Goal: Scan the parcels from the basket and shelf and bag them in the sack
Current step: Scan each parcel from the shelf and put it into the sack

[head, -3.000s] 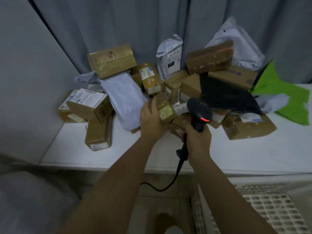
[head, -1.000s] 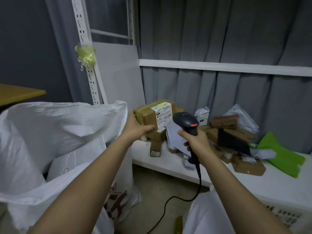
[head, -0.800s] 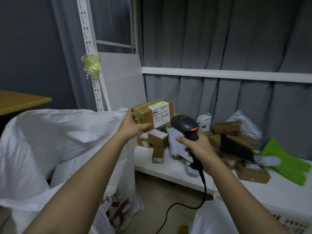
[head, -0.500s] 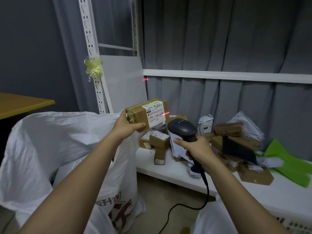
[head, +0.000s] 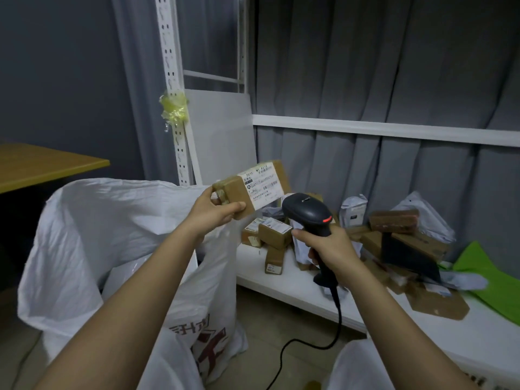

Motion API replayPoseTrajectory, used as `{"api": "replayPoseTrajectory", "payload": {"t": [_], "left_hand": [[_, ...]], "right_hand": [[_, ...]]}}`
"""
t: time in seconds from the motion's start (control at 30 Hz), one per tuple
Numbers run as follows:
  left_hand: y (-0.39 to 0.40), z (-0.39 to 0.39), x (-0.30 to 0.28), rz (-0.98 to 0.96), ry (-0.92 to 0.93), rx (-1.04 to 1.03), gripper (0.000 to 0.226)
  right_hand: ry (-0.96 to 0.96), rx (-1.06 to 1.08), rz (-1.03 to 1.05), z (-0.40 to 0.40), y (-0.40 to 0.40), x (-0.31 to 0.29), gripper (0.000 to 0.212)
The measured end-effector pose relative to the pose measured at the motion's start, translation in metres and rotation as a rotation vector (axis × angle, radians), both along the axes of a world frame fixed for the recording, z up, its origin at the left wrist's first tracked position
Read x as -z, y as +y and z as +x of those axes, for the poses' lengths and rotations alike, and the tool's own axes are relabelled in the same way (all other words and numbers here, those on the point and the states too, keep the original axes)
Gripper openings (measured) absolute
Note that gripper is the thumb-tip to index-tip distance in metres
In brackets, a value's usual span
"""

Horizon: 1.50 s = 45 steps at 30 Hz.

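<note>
The left hand is gripping a brown cardboard parcel by its near end, thumb along the front edge and fingers curled around the back. The right hand is wrapping all its fingers around the handle of a black barcode scanner, with the index finger lying across the front of the grip.

Both bare forearms are reaching up from the bottom of the view. The left arm is stretching forward and slightly right, lifting the parcel above the rim of the white sack. The parcel is tilting, its white shipping label facing up and toward the scanner. The right arm is angling in from the lower right, holding the scanner upright just beside and below the parcel. The scanner's head is pointing left toward the label, and a small red light is glowing on its side. Its black cable is hanging down and curling across the floor.

The sack is standing open at the left, with red printing low on its front.

Beyond the hands, a white shelf is carrying a pile of parcels: brown boxes, grey mailers, a black bag and a green one. Grey curtains are hanging behind the shelf.
</note>
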<state>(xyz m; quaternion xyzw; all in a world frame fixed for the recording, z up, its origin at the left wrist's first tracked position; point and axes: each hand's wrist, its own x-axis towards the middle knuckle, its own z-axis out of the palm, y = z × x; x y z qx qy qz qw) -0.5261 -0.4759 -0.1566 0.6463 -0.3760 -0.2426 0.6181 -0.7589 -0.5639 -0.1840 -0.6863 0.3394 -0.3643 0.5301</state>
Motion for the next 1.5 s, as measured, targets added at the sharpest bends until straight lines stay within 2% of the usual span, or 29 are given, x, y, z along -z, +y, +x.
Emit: {"api": "replayPoseTrajectory", "payload": {"t": [0.07,0.13,0.23,0.27,0.33,0.4,0.47,0.53,0.57,0.63,0.73,0.9,1.0,1.07,1.17,1.33,1.4,1.5], "left_hand": [[0.015,0.003,0.001,-0.074,0.108,0.001,0.056],[0.033,0.014,0.004,-0.150,0.131,-0.095,0.049],[0.062,0.043,0.016,-0.194,0.058,-0.334,0.055],[0.072,0.053,0.021,-0.164,-0.007,-0.430,0.062],[0.089,0.072,0.030,0.011,-0.142,-0.626,0.087],[0.098,0.091,0.045,0.213,-0.168,-0.754,0.102],[0.101,0.107,0.060,0.403,-0.162,-0.680,0.091],[0.100,0.113,0.068,0.607,-0.222,-0.461,0.069],[0.095,0.112,0.066,0.609,-0.245,-0.393,0.058],[0.076,0.105,0.060,0.488,-0.289,-0.345,0.040],[0.037,0.073,0.044,0.258,-0.451,-0.299,0.029],[-0.044,-0.006,0.039,-0.052,-0.578,-0.278,0.030],[-0.104,-0.046,0.065,-0.119,-0.562,-0.158,0.026],[-0.143,-0.068,0.093,-0.069,-0.509,-0.035,0.022],[-0.204,-0.080,0.156,0.122,-0.357,0.073,0.019],[-0.281,-0.076,0.260,0.450,-0.284,0.107,0.039],[-0.306,-0.074,0.292,0.484,-0.405,0.155,0.054],[-0.338,-0.074,0.327,0.437,-0.763,0.249,0.065]], "right_hand": [[-0.070,-0.020,0.007,0.008,0.005,-0.001,0.015],[-0.102,-0.032,0.010,0.023,0.009,-0.003,0.015],[-0.102,-0.034,0.053,0.057,0.012,-0.002,0.017],[-0.104,-0.032,0.081,0.069,0.012,0.000,0.018],[-0.113,-0.038,0.152,0.091,0.012,0.007,0.021],[-0.122,-0.036,0.212,0.104,0.009,0.016,0.020],[-0.099,-0.034,0.246,0.109,0.005,0.024,0.021],[-0.063,-0.034,0.258,0.104,-0.003,0.035,0.022],[-0.050,-0.027,0.250,0.098,-0.009,0.041,0.022],[-0.026,0.000,0.233,0.083,-0.027,0.053,0.023],[-0.019,0.069,0.282,0.058,-0.053,0.072,0.020],[-0.075,0.274,0.389,0.026,-0.094,0.111,0.020],[-0.122,0.405,0.468,0.011,-0.124,0.141,0.015],[-0.149,0.450,0.512,0.003,-0.142,0.160,0.014],[-0.161,0.537,0.546,-0.005,-0.170,0.191,0.014],[-0.145,0.607,0.583,-0.007,-0.220,0.225,0.015],[-0.149,0.656,0.599,-0.006,-0.238,0.235,0.019],[-0.135,0.704,0.606,-0.007,-0.254,0.248,0.015]]}}
